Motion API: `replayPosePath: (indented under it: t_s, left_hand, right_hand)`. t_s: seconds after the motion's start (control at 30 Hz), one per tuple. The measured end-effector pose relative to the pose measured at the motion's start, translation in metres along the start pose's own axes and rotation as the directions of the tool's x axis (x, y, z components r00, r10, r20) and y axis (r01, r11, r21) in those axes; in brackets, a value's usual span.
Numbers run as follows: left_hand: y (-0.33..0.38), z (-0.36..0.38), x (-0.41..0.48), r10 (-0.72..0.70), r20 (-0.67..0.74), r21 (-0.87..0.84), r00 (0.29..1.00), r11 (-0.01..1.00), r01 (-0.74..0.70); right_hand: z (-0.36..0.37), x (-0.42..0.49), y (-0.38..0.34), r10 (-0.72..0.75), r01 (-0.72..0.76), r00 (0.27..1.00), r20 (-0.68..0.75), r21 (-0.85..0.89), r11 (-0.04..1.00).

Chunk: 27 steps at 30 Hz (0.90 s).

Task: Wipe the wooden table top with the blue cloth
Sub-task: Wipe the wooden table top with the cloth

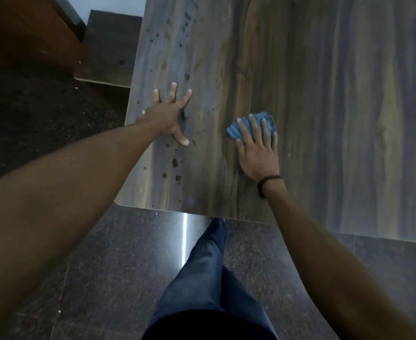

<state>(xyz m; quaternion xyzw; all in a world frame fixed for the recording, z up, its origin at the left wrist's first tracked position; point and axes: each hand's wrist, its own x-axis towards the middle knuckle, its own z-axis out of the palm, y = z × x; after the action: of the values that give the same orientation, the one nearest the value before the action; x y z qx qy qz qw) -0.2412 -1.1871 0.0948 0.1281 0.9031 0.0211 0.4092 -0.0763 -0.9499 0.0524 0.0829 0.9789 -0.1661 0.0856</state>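
Down at 6 o'clock, nearest me, I see a blue trouser leg (202, 278) standing on a dark speckled floor (99, 266), with a bright streak of light on the floor just beside it. Both bare forearms reach up from the bottom corners onto the wood-grain surface (337, 106), whose near edge runs across the middle of my view and whose rounded corner sits at about 8 o'clock. Just right of centre, at roughly 2 o'clock from the middle, the right hand (258, 153) lies palm-down on the blue cloth (232, 131), its fingers (252, 126) straight and slightly fanned, pressing the cloth flat against the surface; the cloth is bunched and shows beyond the fingertips and at the thumb side. A dark wristband (267, 182) circles that wrist. At about 10 o'clock from centre the left hand (170, 116) rests flat near the surface's left edge, fingers (186, 96) spread wide and holding nothing. Dark spots (175, 163) are scattered along that left strip, from near the corner up past the left hand toward 12 o'clock. Farther off, at 10 to 11 o'clock beyond the surface, I make out a dark block (111, 45) and a brown wooden cabinet (18, 33), both too dim to describe further.
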Motion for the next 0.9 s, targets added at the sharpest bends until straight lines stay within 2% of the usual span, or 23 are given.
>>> replayPosePath:
  t_s: [0.07,0.2,0.23,0.3,0.4,0.43,0.53,0.6,0.63,0.7,0.77,0.8,0.83,0.9]
  left_hand:
    - [-0.001,0.000,0.000,0.009,-0.002,-0.005,1.000,1.000,-0.009]
    - [0.001,-0.001,-0.006,0.000,-0.011,0.008,1.000,1.000,0.000]
    - [0.002,-0.001,-0.007,0.004,-0.012,0.000,1.000,1.000,-0.004]
    - [0.002,-0.002,-0.008,0.008,-0.020,-0.010,1.000,1.000,-0.008]
    - [0.002,-0.004,-0.007,0.004,-0.012,-0.006,1.000,1.000,-0.004]
    - [0.002,-0.003,-0.008,-0.001,-0.010,-0.004,1.000,1.000,0.001]
    - [0.004,-0.002,-0.011,-0.006,-0.010,0.004,1.000,1.000,0.007]
    - [0.004,-0.003,-0.012,-0.001,-0.013,0.002,1.000,1.000,0.001]
    - [0.004,-0.003,-0.012,0.003,-0.017,0.000,1.000,1.000,-0.003]
    - [0.003,-0.004,-0.011,0.005,-0.017,-0.006,1.000,1.000,-0.005]
    - [0.004,-0.005,-0.011,0.003,-0.010,-0.012,1.000,1.000,-0.003]
    - [0.005,-0.005,-0.011,-0.001,-0.008,-0.011,1.000,1.000,0.001]
    - [0.005,-0.004,-0.012,-0.004,-0.008,-0.009,1.000,1.000,0.004]
    - [0.005,-0.003,-0.016,-0.006,-0.009,-0.003,1.000,1.000,0.006]
  right_hand:
    - [0.005,0.001,-0.020,0.054,-0.054,0.998,-0.018,0.016,0.998]
    - [0.017,-0.051,-0.022,-0.196,0.196,0.981,0.004,-0.097,0.976]
    - [0.016,-0.059,-0.012,-0.218,0.219,0.976,0.014,-0.119,0.969]
    - [0.012,-0.053,-0.001,-0.158,0.157,0.988,0.003,-0.106,0.982]
    - [0.013,-0.036,-0.019,0.037,-0.037,0.998,-0.045,-0.011,0.999]
    - [0.017,-0.039,-0.030,0.039,-0.040,0.998,-0.053,-0.011,0.999]
    - [0.032,-0.081,-0.035,-0.186,0.183,0.982,-0.019,-0.121,0.976]
    - [0.031,-0.107,-0.010,-0.251,0.250,0.968,0.018,-0.168,0.954]
    - [0.028,-0.109,0.002,-0.225,0.223,0.974,0.008,-0.167,0.960]
    - [0.023,-0.095,0.009,-0.086,0.081,0.996,-0.039,-0.119,0.990]
    - [0.022,-0.079,-0.007,0.067,-0.071,0.995,-0.074,-0.059,0.996]
    - [0.025,-0.077,-0.019,0.087,-0.090,0.993,-0.074,-0.040,0.995]
    - [0.029,-0.081,-0.029,0.051,-0.054,0.996,-0.066,-0.042,0.998]
    - [0.037,-0.109,-0.032,-0.132,0.128,0.991,-0.028,-0.107,0.986]
